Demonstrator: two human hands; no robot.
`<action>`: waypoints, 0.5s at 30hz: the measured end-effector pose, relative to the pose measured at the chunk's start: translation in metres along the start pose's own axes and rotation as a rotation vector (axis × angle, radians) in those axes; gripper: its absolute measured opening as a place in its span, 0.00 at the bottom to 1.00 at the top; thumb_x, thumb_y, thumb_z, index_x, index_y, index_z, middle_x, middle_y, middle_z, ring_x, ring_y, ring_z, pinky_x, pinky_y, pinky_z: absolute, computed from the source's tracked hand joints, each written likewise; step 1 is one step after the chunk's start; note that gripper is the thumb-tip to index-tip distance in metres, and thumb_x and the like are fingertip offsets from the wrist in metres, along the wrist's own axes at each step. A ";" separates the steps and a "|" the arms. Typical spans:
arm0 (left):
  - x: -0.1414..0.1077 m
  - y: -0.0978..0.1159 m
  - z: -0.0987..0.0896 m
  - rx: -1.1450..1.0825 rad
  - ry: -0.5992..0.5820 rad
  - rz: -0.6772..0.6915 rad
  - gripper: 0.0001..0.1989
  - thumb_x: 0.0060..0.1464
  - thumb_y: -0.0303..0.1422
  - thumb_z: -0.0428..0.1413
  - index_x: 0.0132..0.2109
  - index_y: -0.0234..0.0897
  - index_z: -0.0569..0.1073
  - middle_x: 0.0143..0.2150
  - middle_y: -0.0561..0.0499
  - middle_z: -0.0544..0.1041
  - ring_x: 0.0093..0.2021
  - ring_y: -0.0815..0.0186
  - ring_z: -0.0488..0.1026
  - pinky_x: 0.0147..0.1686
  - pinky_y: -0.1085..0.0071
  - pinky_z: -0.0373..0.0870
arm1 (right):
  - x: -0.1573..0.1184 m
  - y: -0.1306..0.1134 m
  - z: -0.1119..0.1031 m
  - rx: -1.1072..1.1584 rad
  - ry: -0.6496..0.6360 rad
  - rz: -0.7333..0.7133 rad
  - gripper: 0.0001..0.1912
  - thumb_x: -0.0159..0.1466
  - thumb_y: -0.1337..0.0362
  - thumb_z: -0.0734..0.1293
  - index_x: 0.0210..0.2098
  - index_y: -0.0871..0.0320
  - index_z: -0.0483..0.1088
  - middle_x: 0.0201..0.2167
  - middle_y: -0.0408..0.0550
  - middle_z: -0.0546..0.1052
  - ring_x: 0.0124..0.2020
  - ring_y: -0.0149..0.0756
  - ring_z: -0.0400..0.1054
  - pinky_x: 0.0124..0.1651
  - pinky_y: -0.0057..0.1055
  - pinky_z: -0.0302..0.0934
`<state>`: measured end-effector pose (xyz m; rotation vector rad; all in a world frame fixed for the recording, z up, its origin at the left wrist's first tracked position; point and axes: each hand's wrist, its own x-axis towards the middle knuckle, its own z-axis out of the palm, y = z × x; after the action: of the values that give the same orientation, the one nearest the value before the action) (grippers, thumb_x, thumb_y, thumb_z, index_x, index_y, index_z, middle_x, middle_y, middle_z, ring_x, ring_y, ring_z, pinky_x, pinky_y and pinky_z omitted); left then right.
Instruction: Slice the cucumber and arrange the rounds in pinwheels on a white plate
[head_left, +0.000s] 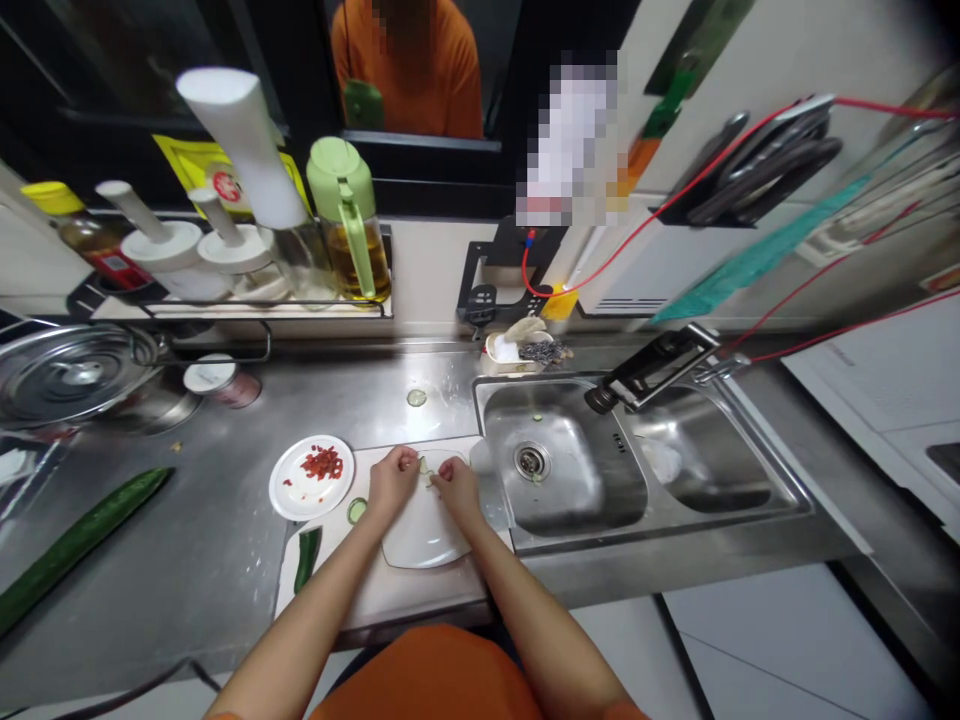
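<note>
Above a white square plate [426, 535], my left hand [394, 482] and my right hand [456, 490] are close together, fingertips pinched. Between them is a thin, pale green piece [424, 467], seemingly a cucumber slice; both hands appear to grip it. The plate rests on a white cutting board [367, 590]. Left of my left forearm lie a cut cucumber piece [306, 560] and a round cucumber slice [357, 510] on the board. A round white plate [289, 470] with chopped red pieces [322, 463] sits at the board's upper left corner.
A whole cucumber [82, 540] lies on the steel counter at left. The double sink [570, 450] with its black faucet [652, 370] is to the right. Behind stand a lidded pot [79, 375], a rack of seasonings with an oil bottle [349, 220], and another cucumber slice [416, 398].
</note>
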<state>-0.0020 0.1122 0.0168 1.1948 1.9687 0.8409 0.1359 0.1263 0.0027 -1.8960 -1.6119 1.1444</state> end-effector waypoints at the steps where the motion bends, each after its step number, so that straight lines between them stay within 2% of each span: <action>1: 0.000 0.001 0.001 0.036 0.001 0.026 0.06 0.48 0.32 0.54 0.35 0.40 0.73 0.29 0.54 0.77 0.29 0.68 0.72 0.34 0.73 0.64 | 0.001 -0.001 0.001 -0.022 0.010 -0.008 0.03 0.53 0.68 0.65 0.27 0.57 0.65 0.21 0.38 0.69 0.25 0.29 0.64 0.30 0.23 0.55; 9: 0.003 -0.001 0.006 0.250 -0.014 0.116 0.05 0.52 0.31 0.51 0.35 0.40 0.72 0.29 0.53 0.75 0.29 0.66 0.69 0.32 0.73 0.59 | -0.002 -0.009 0.003 -0.212 -0.017 -0.058 0.04 0.57 0.69 0.64 0.28 0.57 0.63 0.22 0.39 0.68 0.25 0.29 0.62 0.28 0.24 0.48; 15: 0.004 -0.012 0.011 0.329 0.033 0.251 0.07 0.55 0.30 0.49 0.35 0.38 0.72 0.32 0.49 0.75 0.36 0.63 0.69 0.37 0.70 0.61 | -0.005 -0.020 0.001 -0.418 -0.068 -0.128 0.02 0.61 0.70 0.62 0.34 0.58 0.65 0.30 0.43 0.70 0.31 0.32 0.63 0.31 0.26 0.48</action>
<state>-0.0001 0.1135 0.0004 1.6537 2.0669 0.6757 0.1225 0.1264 0.0188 -1.9743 -2.1093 0.8773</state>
